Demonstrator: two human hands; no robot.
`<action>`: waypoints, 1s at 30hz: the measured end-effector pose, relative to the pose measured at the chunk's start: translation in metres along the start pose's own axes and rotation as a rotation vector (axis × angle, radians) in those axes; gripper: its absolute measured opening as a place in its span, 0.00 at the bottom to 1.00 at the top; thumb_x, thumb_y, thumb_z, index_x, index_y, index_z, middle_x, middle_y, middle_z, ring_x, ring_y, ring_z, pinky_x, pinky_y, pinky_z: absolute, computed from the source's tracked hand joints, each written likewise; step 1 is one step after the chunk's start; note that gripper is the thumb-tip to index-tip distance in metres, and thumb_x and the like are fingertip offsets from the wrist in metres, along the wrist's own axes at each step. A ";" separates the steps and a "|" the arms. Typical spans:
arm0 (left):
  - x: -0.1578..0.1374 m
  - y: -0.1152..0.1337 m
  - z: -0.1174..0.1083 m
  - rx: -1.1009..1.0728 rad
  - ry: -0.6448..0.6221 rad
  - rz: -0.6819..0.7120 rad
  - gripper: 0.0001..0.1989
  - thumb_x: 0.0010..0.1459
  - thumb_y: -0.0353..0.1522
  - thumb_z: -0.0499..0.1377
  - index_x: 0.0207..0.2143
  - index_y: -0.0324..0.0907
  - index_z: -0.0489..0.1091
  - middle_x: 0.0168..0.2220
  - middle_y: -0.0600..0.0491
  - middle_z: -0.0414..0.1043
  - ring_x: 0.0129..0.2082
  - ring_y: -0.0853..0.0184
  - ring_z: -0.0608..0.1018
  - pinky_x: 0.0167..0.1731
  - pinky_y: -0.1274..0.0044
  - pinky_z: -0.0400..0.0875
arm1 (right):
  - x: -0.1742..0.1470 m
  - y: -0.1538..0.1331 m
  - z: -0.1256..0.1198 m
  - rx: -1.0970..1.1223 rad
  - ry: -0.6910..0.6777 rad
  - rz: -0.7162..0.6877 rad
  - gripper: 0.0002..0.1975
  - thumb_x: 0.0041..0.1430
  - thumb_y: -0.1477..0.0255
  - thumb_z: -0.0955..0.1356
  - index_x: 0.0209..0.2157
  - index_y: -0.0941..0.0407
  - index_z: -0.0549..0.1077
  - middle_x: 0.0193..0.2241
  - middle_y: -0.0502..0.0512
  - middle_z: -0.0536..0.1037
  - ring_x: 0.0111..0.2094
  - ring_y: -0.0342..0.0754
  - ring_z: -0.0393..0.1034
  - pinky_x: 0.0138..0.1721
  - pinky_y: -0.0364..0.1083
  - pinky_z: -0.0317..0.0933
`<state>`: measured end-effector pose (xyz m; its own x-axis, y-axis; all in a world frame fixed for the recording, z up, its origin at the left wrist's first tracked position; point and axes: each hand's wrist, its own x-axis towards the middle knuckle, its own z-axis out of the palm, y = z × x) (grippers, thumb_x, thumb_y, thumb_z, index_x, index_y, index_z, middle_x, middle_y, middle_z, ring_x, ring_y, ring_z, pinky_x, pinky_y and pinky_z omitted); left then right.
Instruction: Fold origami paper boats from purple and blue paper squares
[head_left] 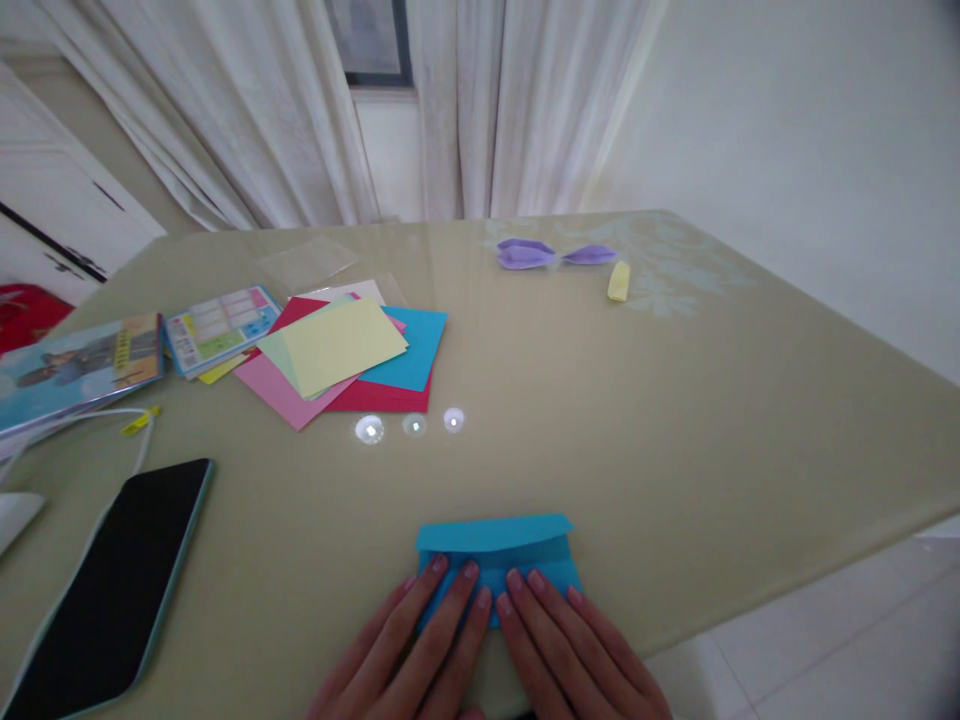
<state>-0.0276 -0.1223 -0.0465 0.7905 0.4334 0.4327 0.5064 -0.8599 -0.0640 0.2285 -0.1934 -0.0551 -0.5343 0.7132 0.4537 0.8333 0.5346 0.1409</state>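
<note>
A sheet of blue paper lies on the table near its front edge, its far edge folded over in a strip that stands slightly raised. My left hand rests flat on the paper's left part, fingers stretched forward. Beside it my right hand presses the right part with fingers extended as well. The two index fingers nearly meet at the middle. Both hands cover the near edge of the paper, so that part is hidden.
Loose colored paper sheets are piled at the back left, beside a booklet and a printed packet. A phone lies at left near a white cable. Folded purple paper and a yellow piece sit at the back.
</note>
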 end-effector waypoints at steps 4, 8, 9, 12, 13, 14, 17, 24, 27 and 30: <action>-0.002 0.001 -0.001 -0.005 -0.022 0.005 0.19 0.78 0.40 0.52 0.61 0.46 0.78 0.63 0.56 0.77 0.77 0.62 0.58 0.78 0.69 0.40 | -0.002 0.003 -0.002 0.031 0.000 0.022 0.21 0.80 0.74 0.58 0.61 0.55 0.78 0.61 0.52 0.80 0.61 0.46 0.77 0.76 0.48 0.46; -0.003 0.002 -0.001 0.009 -0.020 0.007 0.21 0.78 0.42 0.51 0.61 0.46 0.78 0.63 0.55 0.78 0.78 0.59 0.54 0.79 0.66 0.39 | -0.007 0.019 -0.012 0.098 -0.043 0.086 0.22 0.78 0.69 0.60 0.64 0.60 0.75 0.64 0.57 0.78 0.64 0.50 0.74 0.75 0.48 0.51; -0.003 0.002 -0.001 0.013 -0.018 0.008 0.21 0.78 0.42 0.51 0.61 0.46 0.78 0.63 0.54 0.78 0.78 0.58 0.54 0.79 0.65 0.39 | -0.008 0.024 -0.015 0.152 -0.057 0.127 0.24 0.78 0.64 0.62 0.66 0.61 0.73 0.64 0.60 0.77 0.65 0.52 0.73 0.73 0.48 0.55; -0.004 0.001 -0.001 0.027 -0.029 0.007 0.21 0.79 0.41 0.51 0.62 0.46 0.77 0.64 0.54 0.77 0.79 0.57 0.53 0.79 0.65 0.38 | -0.011 0.036 -0.023 0.307 -0.072 0.280 0.24 0.75 0.63 0.65 0.67 0.57 0.70 0.64 0.61 0.78 0.65 0.55 0.73 0.67 0.51 0.67; -0.004 0.001 -0.001 0.029 -0.034 0.006 0.21 0.78 0.42 0.51 0.64 0.47 0.76 0.64 0.54 0.76 0.79 0.57 0.52 0.79 0.65 0.38 | -0.011 0.038 -0.025 0.338 -0.071 0.307 0.23 0.75 0.66 0.66 0.66 0.55 0.71 0.64 0.61 0.78 0.64 0.55 0.74 0.65 0.51 0.69; -0.005 0.001 -0.001 0.032 -0.035 0.005 0.22 0.78 0.43 0.51 0.65 0.49 0.74 0.65 0.54 0.76 0.79 0.57 0.51 0.79 0.64 0.37 | -0.011 0.040 -0.027 0.359 -0.073 0.314 0.21 0.74 0.68 0.66 0.65 0.54 0.72 0.64 0.60 0.78 0.64 0.55 0.75 0.65 0.52 0.70; -0.007 0.009 -0.001 0.044 -0.029 -0.042 0.22 0.76 0.44 0.55 0.68 0.56 0.69 0.67 0.55 0.74 0.78 0.57 0.53 0.78 0.65 0.43 | -0.010 0.044 -0.030 0.387 -0.089 0.272 0.17 0.73 0.70 0.67 0.60 0.52 0.76 0.63 0.58 0.79 0.63 0.54 0.76 0.64 0.52 0.71; 0.000 0.043 0.025 0.075 0.127 -0.177 0.19 0.76 0.39 0.57 0.64 0.46 0.74 0.68 0.51 0.72 0.76 0.54 0.60 0.78 0.62 0.49 | -0.002 0.060 -0.037 0.431 -0.132 0.230 0.20 0.71 0.75 0.67 0.62 0.54 0.73 0.61 0.58 0.81 0.62 0.50 0.77 0.64 0.46 0.70; 0.008 0.056 0.039 0.092 0.232 -0.170 0.17 0.75 0.36 0.56 0.59 0.40 0.76 0.68 0.49 0.72 0.76 0.54 0.61 0.78 0.65 0.51 | 0.002 0.069 -0.040 0.496 -0.189 0.300 0.25 0.70 0.75 0.66 0.67 0.53 0.68 0.59 0.58 0.82 0.59 0.49 0.79 0.60 0.45 0.74; 0.014 0.066 0.043 0.106 0.227 -0.239 0.17 0.74 0.38 0.59 0.60 0.44 0.76 0.67 0.50 0.73 0.76 0.53 0.60 0.78 0.62 0.51 | 0.003 0.076 -0.040 0.569 -0.237 0.354 0.24 0.72 0.75 0.64 0.66 0.51 0.67 0.58 0.57 0.81 0.57 0.50 0.79 0.57 0.47 0.76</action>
<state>0.0321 -0.1612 -0.0831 0.5548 0.5379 0.6347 0.7103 -0.7035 -0.0246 0.2963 -0.1686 -0.0078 -0.3151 0.9329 0.1744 0.7938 0.3598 -0.4904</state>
